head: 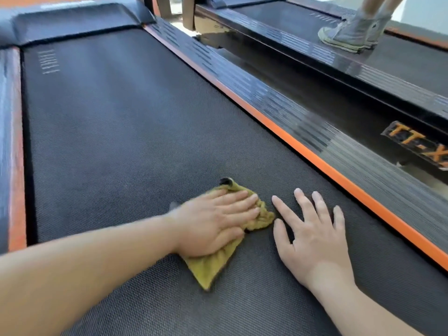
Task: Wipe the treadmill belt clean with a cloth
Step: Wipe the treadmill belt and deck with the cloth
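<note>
Left hand (213, 220) flat, pressing yellow cloth (218, 263) onto treadmill belt (121, 129), right hand (312, 234) just beside, fingers spread, holding nothing

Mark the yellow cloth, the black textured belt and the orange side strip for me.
Yellow terry cloth (213, 267), head view, bare lower corner.
Black textured treadmill belt (121, 141), head view, bare middle stretch.
Orange side strip (315, 160), head view, halfway along.
</note>
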